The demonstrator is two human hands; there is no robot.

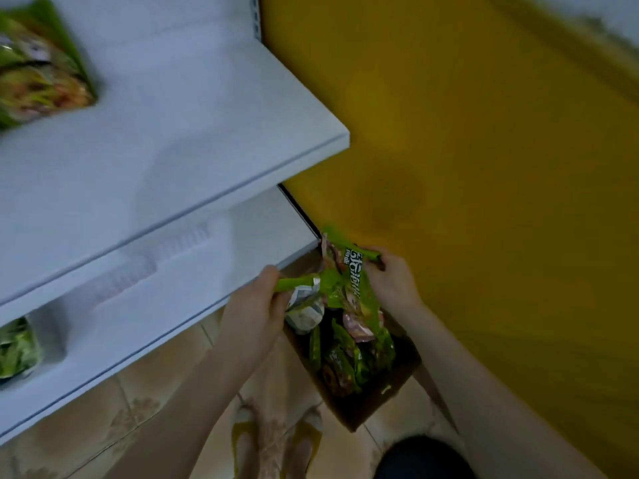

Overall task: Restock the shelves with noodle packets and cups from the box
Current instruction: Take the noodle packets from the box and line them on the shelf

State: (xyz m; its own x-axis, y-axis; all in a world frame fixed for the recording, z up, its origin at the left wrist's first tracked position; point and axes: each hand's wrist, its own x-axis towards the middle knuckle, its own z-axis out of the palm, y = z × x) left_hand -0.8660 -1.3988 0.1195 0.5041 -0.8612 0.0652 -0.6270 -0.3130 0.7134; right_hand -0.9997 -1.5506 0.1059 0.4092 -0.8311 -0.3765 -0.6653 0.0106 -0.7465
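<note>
Green noodle packets (340, 288) bunch between the two hands, just above the open cardboard box (370, 409); how many is unclear. The left hand (257, 305) grips one crumpled edge with curled fingers, and the right hand (392, 280) pinches the top edge on the other side. More packets (349, 357) lie in the box below the hands. White shelves (173, 133) extend left of the left hand; a yellow wall (484, 167) rises beyond the right.

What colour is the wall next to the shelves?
The wall is plain mustard yellow, seen in the head view.
</note>
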